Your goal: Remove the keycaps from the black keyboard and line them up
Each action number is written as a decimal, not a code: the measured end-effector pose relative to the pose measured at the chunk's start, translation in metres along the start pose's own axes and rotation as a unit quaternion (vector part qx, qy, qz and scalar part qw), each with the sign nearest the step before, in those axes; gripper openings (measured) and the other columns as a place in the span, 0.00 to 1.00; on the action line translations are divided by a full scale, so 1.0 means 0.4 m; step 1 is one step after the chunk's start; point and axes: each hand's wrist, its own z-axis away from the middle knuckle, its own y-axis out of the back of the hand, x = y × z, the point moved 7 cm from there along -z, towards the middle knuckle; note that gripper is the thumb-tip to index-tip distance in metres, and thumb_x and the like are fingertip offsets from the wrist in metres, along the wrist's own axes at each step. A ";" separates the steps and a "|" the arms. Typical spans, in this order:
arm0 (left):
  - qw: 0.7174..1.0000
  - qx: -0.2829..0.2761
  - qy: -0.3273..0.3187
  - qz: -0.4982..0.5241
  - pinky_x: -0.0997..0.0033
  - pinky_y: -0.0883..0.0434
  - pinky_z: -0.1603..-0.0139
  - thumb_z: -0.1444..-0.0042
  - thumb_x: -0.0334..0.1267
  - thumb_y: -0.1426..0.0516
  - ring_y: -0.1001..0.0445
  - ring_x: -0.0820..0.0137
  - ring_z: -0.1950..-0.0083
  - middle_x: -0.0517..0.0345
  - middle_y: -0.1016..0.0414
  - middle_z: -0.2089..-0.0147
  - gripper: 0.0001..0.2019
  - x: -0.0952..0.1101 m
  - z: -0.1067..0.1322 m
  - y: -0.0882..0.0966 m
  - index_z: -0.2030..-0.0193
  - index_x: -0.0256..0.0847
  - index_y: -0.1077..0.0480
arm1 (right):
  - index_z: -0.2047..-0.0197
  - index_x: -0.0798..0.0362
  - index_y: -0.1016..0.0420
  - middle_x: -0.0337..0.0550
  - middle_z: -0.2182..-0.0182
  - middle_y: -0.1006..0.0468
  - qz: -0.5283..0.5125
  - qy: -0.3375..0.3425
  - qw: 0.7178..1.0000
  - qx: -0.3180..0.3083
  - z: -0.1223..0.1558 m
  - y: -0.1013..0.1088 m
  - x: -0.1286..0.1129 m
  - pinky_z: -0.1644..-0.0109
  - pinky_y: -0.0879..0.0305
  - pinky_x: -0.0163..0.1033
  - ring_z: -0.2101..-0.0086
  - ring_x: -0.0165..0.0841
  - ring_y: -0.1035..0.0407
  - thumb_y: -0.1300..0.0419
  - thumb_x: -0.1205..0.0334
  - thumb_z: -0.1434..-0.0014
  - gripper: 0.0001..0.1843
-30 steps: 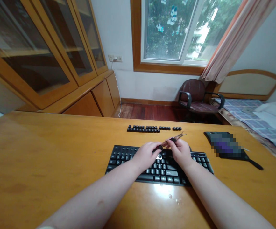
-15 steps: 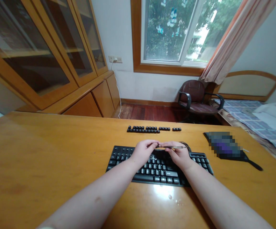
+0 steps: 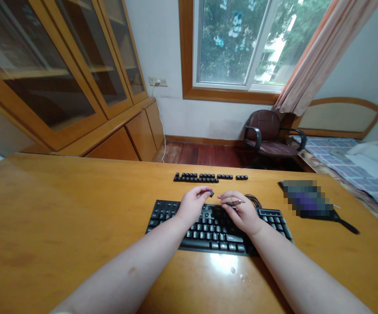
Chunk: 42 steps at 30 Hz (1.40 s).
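Left hand [image 3: 192, 206] drew keycap [image 3: 211, 192] from tool [image 3: 236, 203], keyboard [image 3: 171, 213] beneath, keycap row [image 3: 208, 177] beyond

Left hand [image 3: 193, 206]: thumb and forefinger were pinched together, wrist lifted. Right hand [image 3: 242, 212]: fingers were curled closed, palm down. Both forearms, bare, reached forward and converged.

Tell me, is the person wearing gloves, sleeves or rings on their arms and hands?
No gloves: the left hand and the right hand are bare, with no ring that I can see. The left forearm and right forearm are bare too: no sleeves, watch or bracelet.
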 end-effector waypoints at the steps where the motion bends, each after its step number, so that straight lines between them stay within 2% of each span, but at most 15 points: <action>1: 1.000 -0.005 0.002 0.011 0.63 0.32 0.48 0.48 0.32 0.45 0.26 0.67 0.55 0.52 0.23 0.58 0.08 -0.005 -0.001 -0.002 0.61 0.36 0.28 | 0.58 0.50 0.29 0.47 0.63 0.27 0.009 -0.020 1.000 0.021 0.001 0.005 0.011 0.54 0.33 0.43 0.59 0.34 0.32 0.49 0.67 0.40 0.10; 4: 0.999 -0.027 0.000 0.046 0.63 0.31 0.48 0.48 0.31 0.44 0.26 0.68 0.54 0.52 0.24 0.57 0.11 -0.019 -0.001 -0.013 0.57 0.36 0.29 | 0.53 0.49 0.29 0.46 0.64 0.29 0.044 -0.058 0.997 0.038 0.005 0.007 0.035 0.57 0.32 0.41 0.61 0.34 0.32 0.50 0.66 0.39 0.13; 8: 0.995 -0.068 0.007 0.072 0.63 0.30 0.49 0.48 0.30 0.44 0.25 0.69 0.56 0.54 0.24 0.61 0.17 -0.023 0.007 -0.033 0.49 0.36 0.34 | 0.50 0.47 0.30 0.44 0.64 0.28 0.056 -0.055 0.997 -0.020 0.004 -0.012 0.043 0.59 0.31 0.39 0.64 0.33 0.30 0.45 0.61 0.41 0.15; 11: 0.992 -0.096 0.021 0.074 0.62 0.30 0.49 0.48 0.28 0.44 0.25 0.69 0.57 0.54 0.24 0.60 0.19 -0.020 0.014 -0.044 0.48 0.36 0.36 | 0.52 0.47 0.29 0.44 0.63 0.27 0.050 -0.046 0.997 -0.040 0.003 -0.022 0.043 0.58 0.31 0.39 0.63 0.32 0.30 0.44 0.60 0.42 0.14; 13: 0.992 -0.098 0.019 0.075 0.62 0.30 0.49 0.49 0.28 0.43 0.26 0.69 0.56 0.52 0.24 0.59 0.20 -0.019 0.016 -0.046 0.47 0.36 0.36 | 0.55 0.48 0.28 0.45 0.62 0.27 0.044 -0.048 0.997 -0.040 0.003 -0.025 0.044 0.57 0.31 0.39 0.62 0.33 0.30 0.43 0.60 0.42 0.11; 16: 0.996 -0.070 -0.009 0.055 0.64 0.30 0.49 0.48 0.29 0.43 0.27 0.69 0.54 0.49 0.27 0.53 0.20 -0.020 0.015 -0.036 0.47 0.36 0.36 | 0.58 0.49 0.28 0.45 0.62 0.25 0.046 -0.053 0.997 -0.031 0.004 -0.022 0.042 0.56 0.31 0.39 0.62 0.33 0.30 0.43 0.61 0.43 0.09; 19: 0.998 -0.053 -0.040 -0.002 0.63 0.29 0.51 0.47 0.32 0.44 0.27 0.69 0.55 0.48 0.28 0.51 0.16 -0.019 0.014 -0.030 0.50 0.37 0.34 | 0.59 0.49 0.27 0.45 0.62 0.24 0.080 -0.078 0.994 0.006 -0.002 0.012 0.049 0.56 0.32 0.40 0.61 0.34 0.29 0.43 0.60 0.43 0.09; 22: 0.996 -0.064 -0.050 -0.049 0.63 0.29 0.53 0.47 0.34 0.43 0.27 0.68 0.57 0.49 0.26 0.55 0.13 -0.011 0.016 -0.035 0.54 0.36 0.33 | 0.62 0.51 0.26 0.46 0.64 0.23 0.136 -0.151 0.978 0.055 -0.027 0.073 0.087 0.58 0.32 0.41 0.62 0.36 0.29 0.41 0.57 0.45 0.09; 25: 0.995 -0.066 -0.050 -0.063 0.64 0.29 0.54 0.47 0.34 0.44 0.26 0.68 0.59 0.50 0.25 0.57 0.11 -0.001 0.018 -0.036 0.56 0.36 0.32 | 0.65 0.51 0.24 0.44 0.67 0.22 0.186 -0.235 0.954 0.028 -0.070 0.101 0.155 0.63 0.34 0.40 0.66 0.37 0.28 0.39 0.56 0.48 0.09; 28: 0.994 -0.067 -0.049 -0.071 0.65 0.29 0.55 0.47 0.35 0.45 0.26 0.68 0.59 0.51 0.25 0.58 0.10 0.003 0.019 -0.036 0.58 0.36 0.31 | 0.68 0.51 0.23 0.44 0.71 0.21 0.221 -0.320 0.919 -0.062 -0.095 0.068 0.235 0.68 0.37 0.37 0.69 0.37 0.28 0.37 0.60 0.52 0.07; 31: 0.993 -0.070 -0.050 -0.078 0.65 0.29 0.54 0.47 0.35 0.45 0.26 0.68 0.58 0.52 0.25 0.59 0.09 0.003 0.018 -0.037 0.59 0.36 0.31 | 0.65 0.51 0.23 0.46 0.68 0.21 0.254 -0.345 0.897 -0.105 -0.089 0.014 0.279 0.68 0.38 0.37 0.68 0.37 0.28 0.39 0.61 0.50 0.08; 35: 0.992 -0.074 -0.054 -0.087 0.65 0.29 0.54 0.47 0.36 0.45 0.26 0.67 0.58 0.53 0.24 0.60 0.08 0.004 0.018 -0.039 0.60 0.37 0.30 | 0.64 0.50 0.23 0.49 0.67 0.21 0.287 -0.312 0.897 -0.125 -0.067 -0.037 0.286 0.67 0.38 0.37 0.66 0.38 0.29 0.41 0.58 0.48 0.09; 42: 0.991 -0.076 -0.060 -0.095 0.66 0.29 0.55 0.47 0.35 0.45 0.26 0.67 0.59 0.53 0.24 0.61 0.08 0.007 0.018 -0.042 0.62 0.37 0.29 | 0.64 0.51 0.24 0.48 0.67 0.22 0.295 -0.326 0.888 -0.138 -0.065 -0.043 0.295 0.67 0.40 0.36 0.66 0.37 0.29 0.41 0.58 0.48 0.09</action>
